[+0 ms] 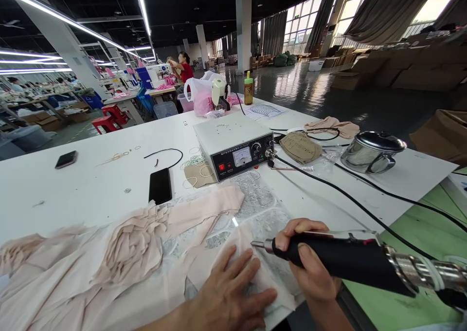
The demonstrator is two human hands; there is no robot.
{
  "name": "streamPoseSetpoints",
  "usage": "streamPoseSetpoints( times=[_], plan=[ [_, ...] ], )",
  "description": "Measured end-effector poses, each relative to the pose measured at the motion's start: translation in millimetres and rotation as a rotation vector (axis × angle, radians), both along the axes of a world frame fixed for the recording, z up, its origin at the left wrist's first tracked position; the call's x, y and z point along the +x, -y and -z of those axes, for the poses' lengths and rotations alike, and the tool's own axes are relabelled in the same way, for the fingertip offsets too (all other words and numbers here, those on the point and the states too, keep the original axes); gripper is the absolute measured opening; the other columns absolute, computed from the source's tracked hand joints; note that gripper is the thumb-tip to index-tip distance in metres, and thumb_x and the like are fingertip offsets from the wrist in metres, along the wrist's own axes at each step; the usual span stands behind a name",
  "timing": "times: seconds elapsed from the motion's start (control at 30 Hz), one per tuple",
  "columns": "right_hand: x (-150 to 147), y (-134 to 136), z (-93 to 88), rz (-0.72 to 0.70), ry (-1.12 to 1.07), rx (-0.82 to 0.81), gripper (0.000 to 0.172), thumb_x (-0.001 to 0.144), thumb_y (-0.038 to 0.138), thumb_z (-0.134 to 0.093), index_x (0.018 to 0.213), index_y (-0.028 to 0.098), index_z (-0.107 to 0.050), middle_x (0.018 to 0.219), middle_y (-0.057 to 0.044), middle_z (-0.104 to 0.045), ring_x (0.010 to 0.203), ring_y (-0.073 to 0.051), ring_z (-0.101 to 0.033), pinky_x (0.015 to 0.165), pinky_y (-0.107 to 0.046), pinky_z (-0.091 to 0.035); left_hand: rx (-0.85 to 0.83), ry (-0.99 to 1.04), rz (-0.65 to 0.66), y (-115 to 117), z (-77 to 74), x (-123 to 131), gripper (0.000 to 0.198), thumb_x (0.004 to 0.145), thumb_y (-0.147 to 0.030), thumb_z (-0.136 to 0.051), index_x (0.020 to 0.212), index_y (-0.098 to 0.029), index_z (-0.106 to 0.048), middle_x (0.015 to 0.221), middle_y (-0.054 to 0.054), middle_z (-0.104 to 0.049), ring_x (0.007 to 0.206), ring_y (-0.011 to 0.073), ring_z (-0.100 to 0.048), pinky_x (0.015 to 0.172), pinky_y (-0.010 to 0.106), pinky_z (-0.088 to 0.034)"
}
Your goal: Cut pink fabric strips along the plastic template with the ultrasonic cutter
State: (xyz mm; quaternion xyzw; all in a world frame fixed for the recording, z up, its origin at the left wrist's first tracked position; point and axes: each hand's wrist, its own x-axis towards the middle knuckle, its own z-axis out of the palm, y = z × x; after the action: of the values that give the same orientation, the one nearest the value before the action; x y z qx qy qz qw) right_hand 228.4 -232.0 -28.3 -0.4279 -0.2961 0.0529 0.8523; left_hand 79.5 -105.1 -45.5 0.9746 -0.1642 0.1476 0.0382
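My left hand (233,292) lies flat with fingers spread on a pale pink fabric piece (241,236) near the table's front edge. My right hand (310,258) is wrapped round a black ultrasonic cutter handpiece (339,258) with a metal tip. The tip points left and is at the edge of the fabric; whether it touches cannot be made out. Under the fabric is a patterned clear sheet (255,197). More pale pink fabric pieces (131,248) lie bunched and layered to the left. A cable (328,182) links the control box (237,148) to the handpiece side.
On the white table (109,185) lie a black phone (160,186), a second phone (66,159), scissors (116,156) and cardboard patterns (301,147). A lidded metal mug (372,152) stands right, a bottle (248,90) at the back. A person in red (186,70) works at a sewing machine beyond.
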Motion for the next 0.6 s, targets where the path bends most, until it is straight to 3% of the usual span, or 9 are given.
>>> streamPoseSetpoints(
  times=[0.2, 0.33, 0.6],
  plan=[
    [3.4, -3.1, 3.7, -0.002, 0.011, 0.001, 0.007, 0.087, 0.027, -0.056, 0.092, 0.023, -0.053, 0.08, 0.001, -0.055, 0.06, -0.013, -0.057, 0.058, -0.033, -0.05, -0.026, -0.037, -0.033, -0.5, -2.4, -0.6, 0.057, 0.085, -0.05, -0.069, 0.137, -0.038, -0.049, 0.143, 0.012, -0.042, 0.134, 0.0352, -0.04, 0.109, 0.054, -0.034],
    [4.4, -2.4, 3.7, 0.0, 0.006, -0.008, 0.008, 0.088, 0.029, -0.055, 0.092, 0.023, -0.052, 0.08, 0.001, -0.055, 0.059, -0.013, -0.056, 0.056, -0.033, -0.05, -0.025, -0.038, -0.032, -0.7, -4.5, -0.1, 0.054, 0.089, -0.05, -0.064, 0.139, -0.039, -0.046, 0.149, 0.015, -0.033, 0.136, 0.0375, -0.038, 0.104, 0.055, -0.04],
    [3.8, -2.7, 1.8, 0.019, -0.017, 0.006, 0.009, 0.085, 0.028, -0.056, 0.092, 0.023, -0.054, 0.081, 0.0, -0.055, 0.059, -0.014, -0.057, 0.057, -0.034, -0.05, -0.005, -0.053, -0.053, -0.1, -4.3, -0.4, 0.056, 0.089, -0.053, -0.063, 0.14, -0.043, -0.044, 0.151, 0.013, -0.033, 0.133, 0.038, -0.042, 0.103, 0.053, -0.041]
  ],
)
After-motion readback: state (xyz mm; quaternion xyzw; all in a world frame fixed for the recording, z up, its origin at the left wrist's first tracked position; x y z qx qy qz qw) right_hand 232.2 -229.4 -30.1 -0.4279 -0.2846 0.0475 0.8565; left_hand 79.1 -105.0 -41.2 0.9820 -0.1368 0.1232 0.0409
